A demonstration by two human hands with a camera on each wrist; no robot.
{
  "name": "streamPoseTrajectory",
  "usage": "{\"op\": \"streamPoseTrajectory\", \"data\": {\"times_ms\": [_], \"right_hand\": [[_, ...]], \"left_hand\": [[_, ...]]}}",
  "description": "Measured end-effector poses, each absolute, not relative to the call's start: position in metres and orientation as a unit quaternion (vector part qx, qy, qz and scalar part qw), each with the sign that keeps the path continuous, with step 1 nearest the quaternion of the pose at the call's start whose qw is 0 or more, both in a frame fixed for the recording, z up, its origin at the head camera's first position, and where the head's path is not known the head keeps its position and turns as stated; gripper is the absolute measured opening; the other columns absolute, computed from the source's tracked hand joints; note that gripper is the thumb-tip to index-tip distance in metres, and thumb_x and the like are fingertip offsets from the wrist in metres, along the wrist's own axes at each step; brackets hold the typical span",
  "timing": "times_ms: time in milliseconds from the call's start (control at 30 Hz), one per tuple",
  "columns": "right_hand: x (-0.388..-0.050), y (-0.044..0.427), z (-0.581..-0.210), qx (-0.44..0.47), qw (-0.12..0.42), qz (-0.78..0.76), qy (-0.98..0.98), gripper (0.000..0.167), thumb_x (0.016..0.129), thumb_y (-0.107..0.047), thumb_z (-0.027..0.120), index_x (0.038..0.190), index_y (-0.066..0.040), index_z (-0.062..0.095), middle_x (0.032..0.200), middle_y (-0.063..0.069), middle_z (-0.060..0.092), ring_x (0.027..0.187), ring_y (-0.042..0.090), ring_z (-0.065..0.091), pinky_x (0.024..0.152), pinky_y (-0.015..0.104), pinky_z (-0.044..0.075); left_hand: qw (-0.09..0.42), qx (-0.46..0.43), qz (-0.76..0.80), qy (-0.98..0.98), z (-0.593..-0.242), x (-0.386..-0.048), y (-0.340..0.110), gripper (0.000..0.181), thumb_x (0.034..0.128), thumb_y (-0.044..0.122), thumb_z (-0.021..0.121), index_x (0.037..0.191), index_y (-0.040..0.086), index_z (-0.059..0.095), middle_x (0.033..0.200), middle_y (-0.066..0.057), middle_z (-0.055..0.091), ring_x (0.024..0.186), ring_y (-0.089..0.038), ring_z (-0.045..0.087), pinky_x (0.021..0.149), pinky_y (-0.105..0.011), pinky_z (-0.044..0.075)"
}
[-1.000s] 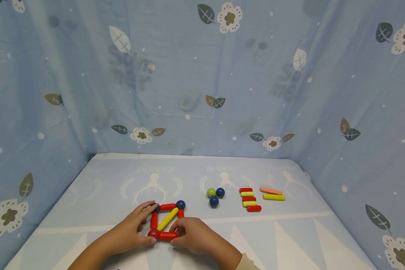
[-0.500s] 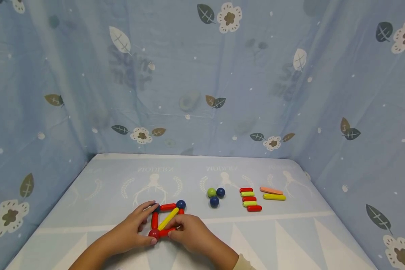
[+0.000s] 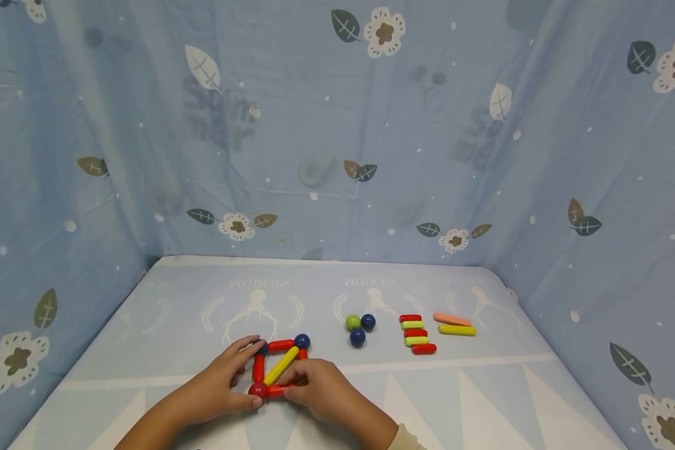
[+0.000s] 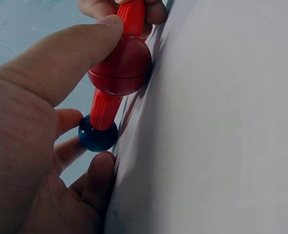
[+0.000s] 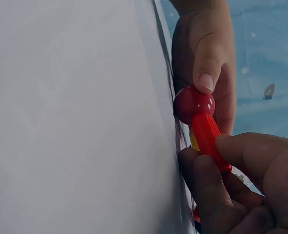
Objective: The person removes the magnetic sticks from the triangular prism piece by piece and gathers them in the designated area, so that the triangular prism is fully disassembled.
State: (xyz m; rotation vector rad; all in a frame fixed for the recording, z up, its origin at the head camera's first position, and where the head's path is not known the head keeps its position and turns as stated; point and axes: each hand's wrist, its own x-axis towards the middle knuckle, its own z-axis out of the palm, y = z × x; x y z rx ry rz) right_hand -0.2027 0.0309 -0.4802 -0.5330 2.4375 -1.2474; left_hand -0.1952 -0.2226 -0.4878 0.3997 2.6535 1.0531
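In the head view, a square of magnetic building sticks and balls lies on the table. A yellow stick (image 3: 281, 365) runs diagonally between the far right blue ball (image 3: 302, 341) and the near left red ball (image 3: 258, 390). My left hand (image 3: 222, 382) spans the left side, thumb on the red ball and fingers at the far left blue ball (image 4: 98, 133). The left red stick (image 3: 258, 369) joins these two. My right hand (image 3: 323, 390) pinches the near red stick (image 5: 208, 136), one end of which meets the red ball. That hand hides the near right corner.
Right of the square sit a green ball (image 3: 353, 322) and two blue balls (image 3: 357, 338). Farther right lies a column of short red and lime sticks (image 3: 415, 333). Beside it are an orange stick (image 3: 452, 319) and a longer yellow stick (image 3: 457, 330). Patterned curtains (image 3: 315, 125) surround the table.
My right hand has shifted slightly left and its fingers have closed further over the near red stick, which tilted a little. My left hand has stayed in place on the square.
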Motion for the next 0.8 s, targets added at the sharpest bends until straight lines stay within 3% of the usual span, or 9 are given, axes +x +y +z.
{"op": "streamPoseTrajectory", "data": {"times_ms": [267, 500, 800], "right_hand": [[-0.205, 0.034, -0.481, -0.187, 0.191, -0.430, 0.862, 0.010, 0.092, -0.018, 0.081, 0.088, -0.027, 0.081, 0.081, -0.015, 0.070, 0.077, 0.008, 0.058, 0.070, 0.024, 0.047], [-0.208, 0.042, -0.484, -0.198, 0.194, -0.423, 0.863, 0.008, 0.094, -0.024, 0.080, 0.093, -0.032, 0.080, 0.087, -0.017, 0.069, 0.082, 0.007, 0.058, 0.078, 0.028, 0.048], [-0.215, 0.059, -0.482, -0.186, 0.207, -0.442, 0.853, 0.007, 0.096, -0.023, 0.077, 0.096, -0.030, 0.080, 0.094, -0.014, 0.070, 0.086, 0.011, 0.061, 0.076, 0.029, 0.051]], "left_hand": [[0.132, 0.127, 0.363, 0.913, -0.487, -0.194, -0.221, 0.105, 0.0744, 0.050, 0.092, 0.162, 0.023, 0.040, 0.169, -0.006, 0.026, 0.117, -0.023, 0.054, 0.097, -0.043, 0.059], [0.136, 0.117, 0.363, 0.914, -0.487, -0.193, -0.219, 0.104, 0.0747, 0.051, 0.092, 0.161, 0.025, 0.040, 0.169, -0.005, 0.027, 0.118, -0.022, 0.054, 0.096, -0.045, 0.060], [0.131, 0.109, 0.352, 0.920, -0.489, -0.194, -0.219, 0.105, 0.0730, 0.053, 0.092, 0.161, 0.025, 0.041, 0.168, -0.003, 0.028, 0.118, -0.021, 0.055, 0.095, -0.044, 0.060]]}}
